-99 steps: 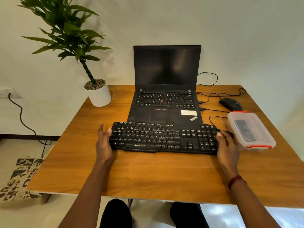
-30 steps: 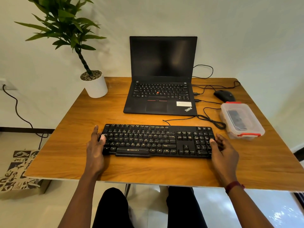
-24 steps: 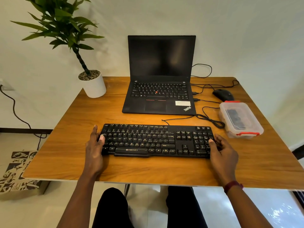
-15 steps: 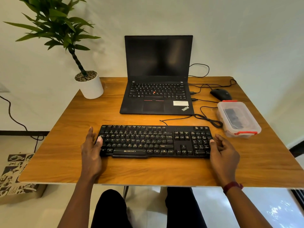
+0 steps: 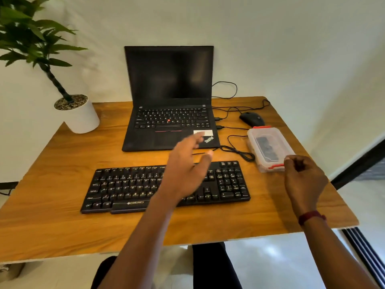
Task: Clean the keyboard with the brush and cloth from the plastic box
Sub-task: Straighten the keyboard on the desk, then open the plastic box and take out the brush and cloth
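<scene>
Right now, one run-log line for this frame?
phase: reaching for box | left hand: open, above keyboard | right hand: curled at plastic box near clip | lid: on | brush, cloth: not out

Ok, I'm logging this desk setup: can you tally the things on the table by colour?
Black: 3, keyboard, laptop, mouse
White: 1, plant pot
Clear with red clips: 1, plastic box
Total: 5

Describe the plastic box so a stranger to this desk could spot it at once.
Start at the open laptop at the back of the wooden desk and look right, past the black mouse. The plastic box sits just in front of the mouse: the only clear container, with red latches and something dark inside.
</scene>
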